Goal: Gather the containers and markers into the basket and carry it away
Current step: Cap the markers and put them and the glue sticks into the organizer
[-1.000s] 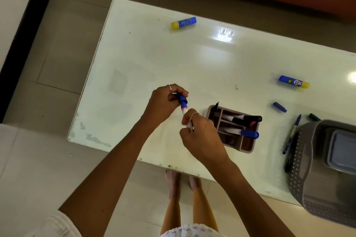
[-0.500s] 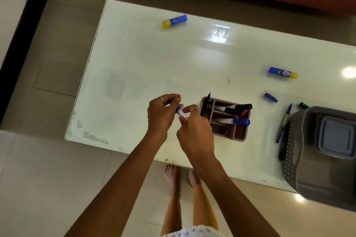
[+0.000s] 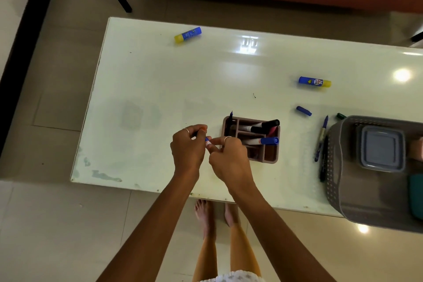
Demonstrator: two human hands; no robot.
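Over the white tabletop, the left hand and right hand both pinch a blue-capped marker. Just right stands a brown organizer holding markers. A grey basket with a lidded container sits at the right edge.

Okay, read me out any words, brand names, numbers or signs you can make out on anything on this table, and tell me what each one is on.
No text here can be read.
Near glue stick: a printed label with a yellow mark, too blurred to read.
Far glue stick: print on the blue body, too small.
Marker held by both hands: a red and white band, illegible.
Marker in the organizer: a label, too blurred.
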